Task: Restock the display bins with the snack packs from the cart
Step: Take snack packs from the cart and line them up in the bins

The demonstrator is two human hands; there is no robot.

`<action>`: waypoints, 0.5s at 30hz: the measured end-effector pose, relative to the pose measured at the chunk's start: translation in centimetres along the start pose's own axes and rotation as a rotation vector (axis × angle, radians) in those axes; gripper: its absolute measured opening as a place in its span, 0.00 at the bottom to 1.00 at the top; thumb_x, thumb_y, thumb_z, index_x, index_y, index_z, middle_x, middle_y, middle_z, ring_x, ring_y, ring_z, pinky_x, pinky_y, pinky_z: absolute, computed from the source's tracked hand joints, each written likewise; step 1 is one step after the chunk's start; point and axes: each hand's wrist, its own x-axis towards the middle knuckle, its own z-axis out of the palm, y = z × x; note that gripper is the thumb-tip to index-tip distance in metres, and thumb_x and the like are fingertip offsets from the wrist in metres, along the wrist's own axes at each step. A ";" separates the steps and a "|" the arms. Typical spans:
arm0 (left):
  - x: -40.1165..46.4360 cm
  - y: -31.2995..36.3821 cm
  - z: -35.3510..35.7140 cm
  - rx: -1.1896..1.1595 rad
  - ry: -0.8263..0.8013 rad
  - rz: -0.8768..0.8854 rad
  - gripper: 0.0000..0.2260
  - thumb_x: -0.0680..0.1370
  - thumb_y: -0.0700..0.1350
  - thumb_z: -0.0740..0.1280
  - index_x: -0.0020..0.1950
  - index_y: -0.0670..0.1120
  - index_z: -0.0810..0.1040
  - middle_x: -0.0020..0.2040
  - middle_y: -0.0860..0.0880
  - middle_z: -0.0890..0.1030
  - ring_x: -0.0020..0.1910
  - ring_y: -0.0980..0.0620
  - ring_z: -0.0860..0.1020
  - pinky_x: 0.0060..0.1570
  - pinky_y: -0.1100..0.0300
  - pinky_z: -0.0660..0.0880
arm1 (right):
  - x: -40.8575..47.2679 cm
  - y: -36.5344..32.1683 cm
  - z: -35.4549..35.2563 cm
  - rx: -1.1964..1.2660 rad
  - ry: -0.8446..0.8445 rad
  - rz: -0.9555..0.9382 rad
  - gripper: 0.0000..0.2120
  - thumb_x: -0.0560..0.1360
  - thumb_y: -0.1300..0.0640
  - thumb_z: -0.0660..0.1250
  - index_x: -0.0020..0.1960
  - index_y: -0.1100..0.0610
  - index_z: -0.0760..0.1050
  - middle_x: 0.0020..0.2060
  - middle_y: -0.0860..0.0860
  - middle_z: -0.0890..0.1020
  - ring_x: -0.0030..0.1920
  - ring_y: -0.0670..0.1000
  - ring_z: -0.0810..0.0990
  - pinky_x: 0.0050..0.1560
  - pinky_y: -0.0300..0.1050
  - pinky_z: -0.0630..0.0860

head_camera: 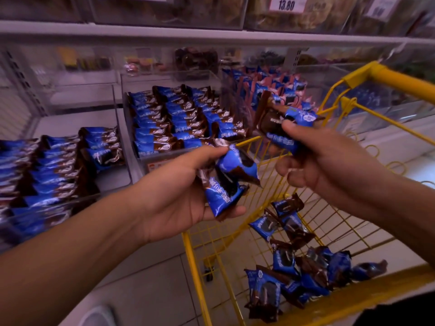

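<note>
My left hand [179, 189] grips a bunch of blue-and-brown snack packs [226, 182] just left of the yellow wire cart [237, 300]. My right hand [322, 161] holds further snack packs [282, 121] above the cart's front rim. Several loose packs [294, 274] lie on the cart's floor. Ahead stand clear display bins: the middle bin [134, 128] holds rows of the same packs [179, 118], and the left bin [58, 205] is partly filled with packs [47, 175].
A bin of blue-and-pink packs [270, 88] stands behind my right hand. The cart's yellow handle [388, 78] rises at the right. Upper shelf bins carry a price tag reading 13.80 [286, 4]. Pale floor tiles [146, 274] lie below the bins.
</note>
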 end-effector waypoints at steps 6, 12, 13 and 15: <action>-0.2 0.1 -0.5 -0.068 -0.119 -0.050 0.22 0.70 0.42 0.68 0.65 0.42 0.77 0.59 0.39 0.83 0.54 0.40 0.83 0.42 0.46 0.81 | -0.1 0.4 -0.1 0.040 -0.021 0.023 0.19 0.67 0.53 0.72 0.56 0.58 0.80 0.45 0.56 0.85 0.34 0.49 0.82 0.30 0.39 0.77; -0.3 -0.2 -0.1 0.038 -0.138 0.062 0.22 0.72 0.34 0.69 0.66 0.41 0.77 0.60 0.41 0.82 0.56 0.44 0.83 0.47 0.53 0.82 | -0.3 1.6 0.2 0.027 -0.033 0.133 0.22 0.59 0.49 0.78 0.51 0.56 0.84 0.46 0.55 0.86 0.37 0.47 0.83 0.36 0.38 0.79; -0.3 -0.2 -0.1 0.058 -0.155 0.083 0.21 0.71 0.34 0.70 0.64 0.41 0.79 0.60 0.41 0.82 0.58 0.44 0.82 0.49 0.54 0.81 | -0.3 1.7 0.2 0.022 -0.044 0.139 0.22 0.60 0.49 0.78 0.52 0.56 0.84 0.46 0.56 0.86 0.38 0.47 0.83 0.36 0.38 0.80; -0.5 0.0 -0.2 0.079 -0.173 0.101 0.21 0.69 0.34 0.71 0.62 0.40 0.80 0.61 0.41 0.82 0.59 0.45 0.81 0.50 0.56 0.81 | -0.3 1.7 0.0 0.036 -0.074 0.142 0.21 0.62 0.50 0.77 0.53 0.56 0.83 0.47 0.56 0.85 0.39 0.48 0.84 0.36 0.39 0.80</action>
